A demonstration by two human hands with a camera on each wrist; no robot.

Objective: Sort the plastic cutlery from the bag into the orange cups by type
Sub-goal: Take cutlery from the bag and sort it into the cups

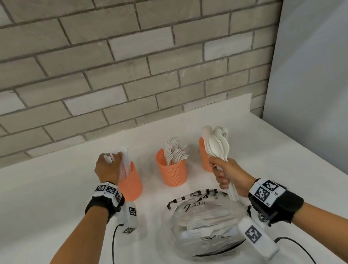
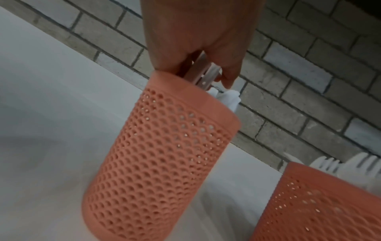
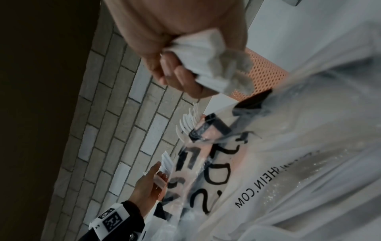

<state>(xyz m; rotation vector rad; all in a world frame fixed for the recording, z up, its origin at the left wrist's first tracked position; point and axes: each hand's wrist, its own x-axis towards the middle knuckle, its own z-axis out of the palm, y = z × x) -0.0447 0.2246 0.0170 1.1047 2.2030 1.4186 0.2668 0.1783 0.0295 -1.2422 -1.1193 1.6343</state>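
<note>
At the left orange cup's (image 1: 131,186) rim, white cutlery (image 1: 125,159) (type blurred) is gripped by the left hand (image 1: 107,168). Forks (image 1: 175,151) are held in the middle cup (image 1: 172,173). Spoons (image 1: 218,146) are clenched in the right hand (image 1: 229,176) beside the right cup (image 1: 204,158), near the bag (image 1: 206,226).

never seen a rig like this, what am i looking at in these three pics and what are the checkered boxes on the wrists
No machine here: a person works bare-handed, wearing a camera on the head and one on each wrist. The checkered boxes are markers on the wrist units. The wide picture is the head view; the other two look along each hand. On a white counter by a brick wall stand three orange cups: the left cup, the middle cup with forks, the right cup with spoons. Nearer lies a clear bag holding more cutlery. The left hand holds flat white pieces, probably knives, at the left cup's mouth. The right hand grips a bunch of spoons by their handles.
</note>
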